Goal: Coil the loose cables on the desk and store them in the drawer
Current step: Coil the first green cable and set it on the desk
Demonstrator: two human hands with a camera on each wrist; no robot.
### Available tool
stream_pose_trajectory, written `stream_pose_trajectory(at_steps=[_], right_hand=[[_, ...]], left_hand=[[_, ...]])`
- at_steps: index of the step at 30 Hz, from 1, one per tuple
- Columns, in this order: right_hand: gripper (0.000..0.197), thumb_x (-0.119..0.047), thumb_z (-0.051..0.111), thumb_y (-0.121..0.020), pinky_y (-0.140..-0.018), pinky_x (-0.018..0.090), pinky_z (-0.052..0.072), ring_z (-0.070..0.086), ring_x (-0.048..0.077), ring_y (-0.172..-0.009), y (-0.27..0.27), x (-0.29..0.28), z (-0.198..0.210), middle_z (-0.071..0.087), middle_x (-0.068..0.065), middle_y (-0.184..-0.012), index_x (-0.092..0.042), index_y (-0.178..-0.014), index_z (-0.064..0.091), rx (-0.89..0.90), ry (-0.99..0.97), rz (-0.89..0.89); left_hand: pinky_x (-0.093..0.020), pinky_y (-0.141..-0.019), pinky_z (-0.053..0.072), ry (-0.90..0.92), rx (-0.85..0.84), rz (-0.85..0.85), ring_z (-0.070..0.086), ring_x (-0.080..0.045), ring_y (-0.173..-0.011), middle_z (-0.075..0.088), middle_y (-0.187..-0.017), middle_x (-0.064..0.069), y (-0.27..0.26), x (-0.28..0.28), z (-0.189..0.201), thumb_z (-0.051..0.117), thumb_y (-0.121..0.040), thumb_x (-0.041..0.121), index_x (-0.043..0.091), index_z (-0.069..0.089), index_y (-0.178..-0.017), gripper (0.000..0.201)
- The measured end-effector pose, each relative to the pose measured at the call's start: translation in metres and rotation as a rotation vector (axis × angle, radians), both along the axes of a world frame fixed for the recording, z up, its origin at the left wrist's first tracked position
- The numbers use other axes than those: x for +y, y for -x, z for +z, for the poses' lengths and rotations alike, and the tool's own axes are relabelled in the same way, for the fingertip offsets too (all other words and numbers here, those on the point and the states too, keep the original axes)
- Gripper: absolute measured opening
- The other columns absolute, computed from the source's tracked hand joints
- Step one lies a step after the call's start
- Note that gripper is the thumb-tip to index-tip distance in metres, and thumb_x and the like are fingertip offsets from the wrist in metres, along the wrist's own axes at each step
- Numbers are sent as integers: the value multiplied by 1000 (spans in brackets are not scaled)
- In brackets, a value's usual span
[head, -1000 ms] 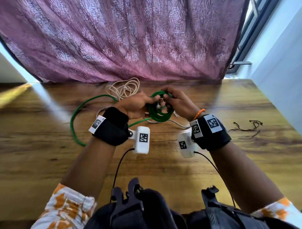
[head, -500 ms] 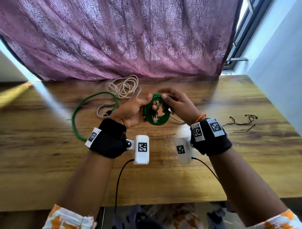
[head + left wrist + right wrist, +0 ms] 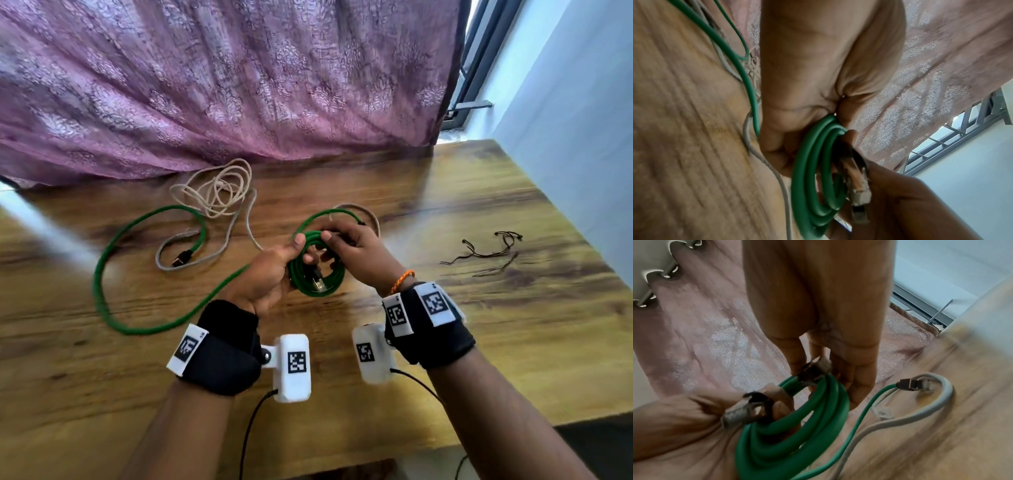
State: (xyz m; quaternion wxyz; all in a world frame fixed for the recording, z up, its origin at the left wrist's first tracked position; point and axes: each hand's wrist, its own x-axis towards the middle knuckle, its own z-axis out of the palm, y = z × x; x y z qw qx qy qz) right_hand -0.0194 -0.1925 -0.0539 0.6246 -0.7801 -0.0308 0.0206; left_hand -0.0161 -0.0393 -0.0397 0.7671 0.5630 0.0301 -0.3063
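Observation:
A green cable (image 3: pixel 317 274) is wound into a small coil that I hold just above the wooden desk (image 3: pixel 445 342). My left hand (image 3: pixel 291 255) grips the coil's left side, thumb over the top. At the coil's upper right, my right hand (image 3: pixel 337 241) pinches it with curled fingers. A plug (image 3: pixel 318 281) hangs inside the coil (image 3: pixel 812 186), close to my right hand's fingers (image 3: pixel 851 369). The cable's loose length (image 3: pixel 102 274) trails left in a wide loop on the desk. No drawer is in view.
A grey cable (image 3: pixel 205 255) and a bundle of beige cord (image 3: pixel 215 192) lie behind the loop, near the purple curtain (image 3: pixel 239 85). Thin dark strings (image 3: pixel 489 251) lie on the desk to the right. The desk's front edge (image 3: pixel 376 455) is close to me.
Both hands have brought the coil a little nearer to me, and my right hand's fingers have shifted over its top. The head view has tilted up, so my lap is out of view.

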Motion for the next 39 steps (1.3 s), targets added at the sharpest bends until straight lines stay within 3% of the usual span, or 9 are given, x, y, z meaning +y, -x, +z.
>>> stream_pose_trajectory(at_steps=[3,6,11,16,21,23,29,35,39], right_hand=[[14,-11,50,-95,-69,24,53,61,17,-76,-7,-9,2,63,16,-93,-8,-106,59,67,-58,-1],[11,-16,51,-95,-59,16,51,62,8,-71,-15,-26,3,65,5,-86,-13,-103,59,199,-63,24],[17,-25,49,-96,-59,28,53,62,18,-70,-43,-51,3,66,5,-82,-20,-88,63,336,65,224],[27,-22,46,-98,-50,26,56,61,17,-62,-69,-63,10,61,9,-79,-1,-110,59,343,84,228],[20,-22,47,-97,-59,34,58,65,15,-54,-77,-78,6,63,9,-76,-7,-98,60,362,198,246],[20,-21,47,-97,-53,32,58,66,17,-54,-76,-85,5,65,11,-77,-5,-100,59,364,228,252],[17,-21,51,-95,-46,26,52,68,18,-56,-72,-123,11,68,14,-81,-6,-95,59,327,262,149],[15,-21,57,-91,-44,16,49,64,9,-52,-49,-179,33,66,7,-79,-7,-94,62,285,409,-37],[10,-14,59,-90,-46,20,52,64,10,-52,-24,-198,44,66,11,-81,-6,-96,60,251,448,-147]], left_hand=[[-29,-70,42,21,26,42,52,-12,-61,50,-57,7,-6,-6,-6,32,-101,30,12,52,-83,32],[-29,-69,43,14,62,70,56,-9,-53,48,-56,7,-15,-15,-12,31,-102,30,12,49,-83,32],[-26,-67,43,5,10,53,54,-6,-47,47,-53,8,-28,-33,-21,28,-102,27,10,49,-90,29],[-25,-67,47,-24,-31,-13,55,-9,-51,48,-55,6,-40,-33,-25,28,-102,29,9,51,-82,36],[-18,-61,51,-13,-25,-55,45,-9,-61,48,-55,6,-47,-40,-27,29,-101,29,10,50,-78,36],[-18,-60,52,-15,-36,-75,46,-8,-59,48,-55,5,-50,-43,-27,30,-100,28,9,50,-77,36],[-22,-61,54,-51,-96,-172,58,-11,-51,49,-57,2,-61,-51,-30,30,-100,25,6,50,-82,33],[-25,-59,54,-131,-173,-183,60,-14,-55,47,-57,2,-57,-54,-25,34,-98,30,9,50,-80,32],[-33,-72,46,-159,-227,-157,53,-15,-66,47,-54,4,-40,-64,-20,32,-99,31,10,48,-79,33]])
